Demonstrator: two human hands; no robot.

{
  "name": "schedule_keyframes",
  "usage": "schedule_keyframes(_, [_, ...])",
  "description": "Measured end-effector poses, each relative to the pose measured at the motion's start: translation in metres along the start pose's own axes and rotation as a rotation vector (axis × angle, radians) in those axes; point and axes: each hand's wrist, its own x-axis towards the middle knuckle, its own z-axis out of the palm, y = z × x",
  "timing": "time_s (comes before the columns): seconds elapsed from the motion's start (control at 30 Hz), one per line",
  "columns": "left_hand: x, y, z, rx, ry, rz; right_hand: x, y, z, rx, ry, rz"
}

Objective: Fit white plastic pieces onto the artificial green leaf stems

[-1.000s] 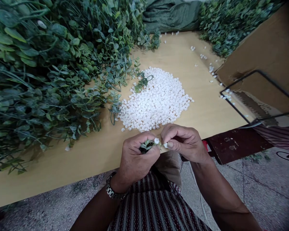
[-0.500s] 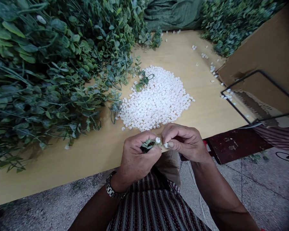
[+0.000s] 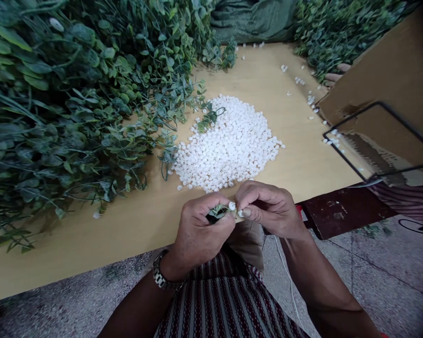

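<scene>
White bead point(image 3: 231, 205) pinched in right hand point(image 3: 268, 209) fingertips, against green sprig point(image 3: 216, 211) clamped in left hand point(image 3: 200, 230).

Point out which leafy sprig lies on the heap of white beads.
The small sprig at the far-left rim of the white bead heap; the other greenery lies on bare table.

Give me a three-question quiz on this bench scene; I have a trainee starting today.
1. True or false: the left hand holds a green sprig.
2. What lies on the table just beyond the hands?
A. scissors
B. a heap of white beads
C. a spool
3. Fill in: the right hand pinches a small ____ piece at the sprig's tip.

Key:
1. true
2. B
3. white
</scene>
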Motion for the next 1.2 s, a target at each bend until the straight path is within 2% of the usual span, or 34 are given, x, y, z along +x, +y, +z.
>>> schedule_keyframes(0.2, [0.000,0.001,0.001,0.032,-0.014,0.006,-0.001,0.002,0.000,-0.005,0.011,0.038])
schedule_keyframes(0.4, [0.001,0.000,0.002,0.052,-0.020,0.015,-0.001,-0.001,-0.001,-0.083,0.003,-0.040])
schedule_keyframes(0.6, [-0.001,-0.001,0.005,0.192,-0.043,0.097,-0.002,-0.009,-0.008,-0.266,-0.105,-0.102])
schedule_keyframes(0.73, [-0.001,-0.003,0.005,0.205,-0.086,0.162,-0.003,-0.014,-0.016,-0.343,-0.171,-0.015])
schedule_keyframes(0.87, [-0.002,-0.004,0.004,0.200,-0.103,0.207,0.000,-0.015,-0.020,-0.261,-0.218,0.058])
schedule_keyframes(1.03, [-0.004,-0.005,0.004,0.221,-0.106,0.233,0.005,-0.012,-0.019,-0.164,-0.230,0.125])
schedule_keyframes(1.2, [-0.004,-0.006,0.003,0.214,-0.097,0.210,0.002,-0.011,-0.016,-0.192,-0.187,0.110])
